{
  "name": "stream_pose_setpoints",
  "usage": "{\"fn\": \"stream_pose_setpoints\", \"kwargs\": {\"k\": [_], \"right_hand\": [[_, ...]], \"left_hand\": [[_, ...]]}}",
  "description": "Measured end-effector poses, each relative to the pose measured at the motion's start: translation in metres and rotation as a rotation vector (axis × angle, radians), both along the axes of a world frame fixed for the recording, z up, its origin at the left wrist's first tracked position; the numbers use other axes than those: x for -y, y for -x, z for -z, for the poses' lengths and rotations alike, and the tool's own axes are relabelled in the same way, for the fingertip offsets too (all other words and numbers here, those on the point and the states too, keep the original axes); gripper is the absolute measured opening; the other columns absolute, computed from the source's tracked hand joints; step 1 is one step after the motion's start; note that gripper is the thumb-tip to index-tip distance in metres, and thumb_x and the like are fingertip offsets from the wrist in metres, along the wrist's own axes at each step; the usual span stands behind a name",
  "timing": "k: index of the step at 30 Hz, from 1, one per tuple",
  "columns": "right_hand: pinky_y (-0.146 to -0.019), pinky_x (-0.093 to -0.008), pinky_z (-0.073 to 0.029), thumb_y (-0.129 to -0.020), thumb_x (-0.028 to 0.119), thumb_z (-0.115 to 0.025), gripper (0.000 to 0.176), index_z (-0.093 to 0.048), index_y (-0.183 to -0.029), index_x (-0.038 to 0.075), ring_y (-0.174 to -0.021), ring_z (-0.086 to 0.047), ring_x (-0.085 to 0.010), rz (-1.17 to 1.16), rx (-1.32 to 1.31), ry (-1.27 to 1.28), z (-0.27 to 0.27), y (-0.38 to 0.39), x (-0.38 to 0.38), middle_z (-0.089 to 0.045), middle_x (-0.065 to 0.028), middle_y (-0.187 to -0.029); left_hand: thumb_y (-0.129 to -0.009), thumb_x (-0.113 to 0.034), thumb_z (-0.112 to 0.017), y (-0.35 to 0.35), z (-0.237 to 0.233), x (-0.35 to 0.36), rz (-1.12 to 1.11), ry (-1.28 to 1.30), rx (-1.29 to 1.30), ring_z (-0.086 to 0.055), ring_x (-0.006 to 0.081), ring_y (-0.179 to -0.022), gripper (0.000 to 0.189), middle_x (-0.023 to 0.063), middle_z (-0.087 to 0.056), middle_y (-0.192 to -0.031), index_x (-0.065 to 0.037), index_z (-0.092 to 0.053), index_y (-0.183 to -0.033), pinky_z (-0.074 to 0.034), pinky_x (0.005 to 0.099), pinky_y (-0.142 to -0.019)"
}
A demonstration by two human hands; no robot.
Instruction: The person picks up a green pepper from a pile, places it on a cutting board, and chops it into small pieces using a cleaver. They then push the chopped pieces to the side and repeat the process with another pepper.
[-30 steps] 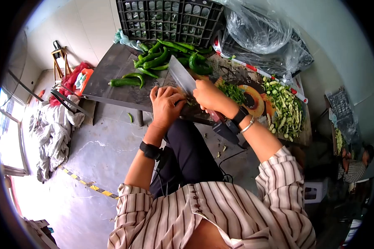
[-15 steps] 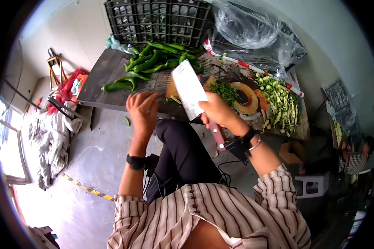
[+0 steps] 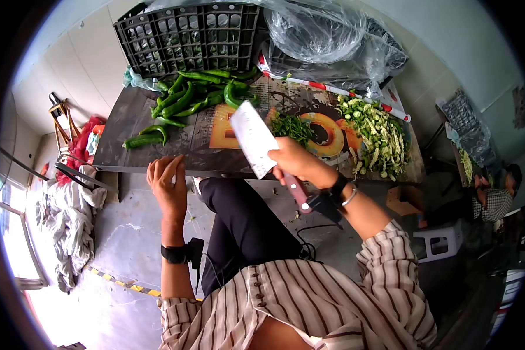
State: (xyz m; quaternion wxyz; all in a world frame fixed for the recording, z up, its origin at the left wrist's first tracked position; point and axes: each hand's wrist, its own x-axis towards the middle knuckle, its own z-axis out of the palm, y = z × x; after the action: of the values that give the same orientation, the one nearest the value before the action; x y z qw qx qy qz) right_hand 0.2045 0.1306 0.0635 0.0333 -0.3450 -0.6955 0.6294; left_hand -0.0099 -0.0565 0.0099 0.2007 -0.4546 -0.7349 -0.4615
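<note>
My right hand (image 3: 300, 160) grips a cleaver (image 3: 253, 139) by its brown handle, with the broad blade tilted over the table's near edge. By the front edge, to the left, my left hand (image 3: 168, 184) has loosely bent fingers, slightly apart, and nothing visible in them. Long green peppers (image 3: 184, 99) lie in a heap behind it, with a few separate peppers (image 3: 146, 139) nearer the edge. Beyond the cleaver sits a small pile of finely cut green pieces (image 3: 293, 128). A larger heap of pale seedy pepper cores (image 3: 379, 140) covers the table's right end.
A black plastic crate (image 3: 189, 38) stands behind the peppers on the dark table (image 3: 114, 149). Clear plastic sheeting (image 3: 321, 35) and a red-and-white tube (image 3: 332, 88) lie at the back. Another person (image 3: 496, 198) sits far right, near a white stool (image 3: 437, 242).
My left hand has moved left, away from the cleaver. The cleaver stays in my right hand. Small scraps beside the blade no longer show on the table, and the view has shifted somewhat.
</note>
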Motion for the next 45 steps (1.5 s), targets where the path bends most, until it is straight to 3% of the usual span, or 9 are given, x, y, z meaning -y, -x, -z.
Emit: {"fn": "stream_pose_setpoints", "kwargs": {"k": [2, 3, 6, 12, 16, 23, 26, 35, 45], "right_hand": [[-0.036, -0.0293, -0.047, -0.092, 0.010, -0.046, 0.020, -0.053, -0.102, -0.006, -0.045, -0.054, -0.0121, 0.091, 0.045, -0.114, -0.011, -0.030, -0.012, -0.057, -0.0076, -0.070], [-0.036, -0.0317, -0.046, -0.089, 0.007, -0.044, 0.022, -0.052, -0.101, -0.009, -0.042, -0.054, -0.0154, 0.176, -0.057, -0.062, -0.015, -0.039, -0.011, -0.057, -0.0120, -0.064], [-0.036, -0.0316, -0.047, -0.091, 0.008, -0.047, 0.021, -0.053, -0.104, -0.008, -0.045, -0.054, -0.0141, 0.317, -0.176, -0.055, -0.021, -0.068, -0.022, -0.059, -0.0103, -0.073], [-0.037, -0.0308, -0.045, -0.093, 0.009, -0.049, 0.018, -0.052, -0.104, -0.005, -0.044, -0.050, -0.0133, 0.540, -0.322, -0.057, -0.023, -0.118, -0.016, -0.054, -0.0071, -0.068], [-0.037, -0.0312, -0.044, -0.092, 0.012, -0.054, 0.012, -0.046, -0.091, 0.004, -0.045, -0.049, -0.0134, 0.683, -0.385, 0.002, -0.007, -0.132, 0.009, -0.047, -0.0038, -0.066], [-0.040, -0.0315, -0.045, -0.092, 0.013, -0.055, 0.013, -0.048, -0.097, 0.003, -0.047, -0.048, -0.0128, 0.745, -0.433, 0.168, 0.018, -0.132, 0.034, -0.047, -0.0041, -0.067], [-0.038, -0.0297, -0.042, -0.091, 0.014, -0.055, 0.011, -0.050, -0.089, 0.005, -0.046, -0.046, -0.0112, 0.764, -0.433, 0.187, 0.016, -0.124, 0.039, -0.053, -0.0065, -0.071], [-0.038, -0.0324, -0.042, -0.091, 0.013, -0.058, 0.013, -0.046, -0.088, 0.007, -0.047, -0.048, -0.0134, 0.819, -0.461, 0.214, 0.025, -0.135, 0.039, -0.044, -0.0019, -0.070], [-0.038, -0.0325, -0.042, -0.090, 0.012, -0.056, 0.013, -0.045, -0.085, 0.006, -0.046, -0.047, -0.0141, 0.823, -0.490, 0.166, 0.026, -0.142, 0.043, -0.042, -0.0015, -0.067]], "left_hand": [[-0.079, -0.005, -0.068, 0.001, 0.001, -0.009, 0.013, -0.006, -0.003, -0.055, 0.0248, -0.095, 0.015, 0.0035, -0.063, -0.093, -0.008, -0.071, -0.093, -0.038, 0.0391, -0.094], [-0.079, -0.005, -0.068, 0.001, 0.003, -0.015, 0.038, -0.001, -0.011, -0.055, 0.0251, -0.096, 0.015, 0.0034, -0.063, -0.093, -0.008, -0.071, -0.093, -0.038, 0.0391, -0.094], [-0.079, -0.006, -0.067, 0.002, 0.005, -0.034, 0.073, 0.003, -0.018, -0.055, 0.0257, -0.097, 0.015, 0.0034, -0.063, -0.094, -0.008, -0.071, -0.094, -0.038, 0.0393, -0.094], [-0.080, -0.012, -0.066, 0.004, 0.005, -0.062, 0.094, 0.050, -0.035, -0.055, 0.0268, -0.103, 0.019, 0.0034, -0.063, -0.099, -0.009, -0.070, -0.098, -0.038, 0.0399, -0.095], [-0.080, -0.013, -0.066, 0.000, 0.009, -0.065, 0.037, 0.061, -0.032, -0.054, 0.0270, -0.104, 0.020, 0.0031, -0.063, -0.101, -0.009, -0.070, -0.099, -0.039, 0.0399, -0.095], [-0.081, -0.012, -0.065, 0.002, 0.012, -0.064, 0.031, 0.081, -0.055, -0.054, 0.0286, -0.105, 0.018, 0.0045, -0.063, -0.102, -0.009, -0.071, -0.098, -0.042, 0.0395, -0.093], [-0.081, -0.012, -0.065, 0.000, 0.010, -0.063, 0.044, 0.076, -0.028, -0.054, 0.0291, -0.104, 0.018, 0.0054, -0.064, -0.102, -0.008, -0.071, -0.097, -0.042, 0.0398, -0.093], [-0.080, -0.014, -0.066, 0.005, -0.007, -0.057, 0.133, 0.036, 0.153, -0.052, 0.0288, -0.106, 0.024, 0.0084, -0.062, -0.104, -0.007, -0.070, -0.103, -0.042, 0.0373, -0.094], [-0.077, -0.008, -0.067, 0.029, -0.052, -0.085, 0.190, 0.049, 0.007, -0.054, 0.0297, -0.102, 0.025, 0.0088, -0.062, -0.101, -0.008, -0.070, -0.102, -0.044, 0.0377, -0.090]]}}
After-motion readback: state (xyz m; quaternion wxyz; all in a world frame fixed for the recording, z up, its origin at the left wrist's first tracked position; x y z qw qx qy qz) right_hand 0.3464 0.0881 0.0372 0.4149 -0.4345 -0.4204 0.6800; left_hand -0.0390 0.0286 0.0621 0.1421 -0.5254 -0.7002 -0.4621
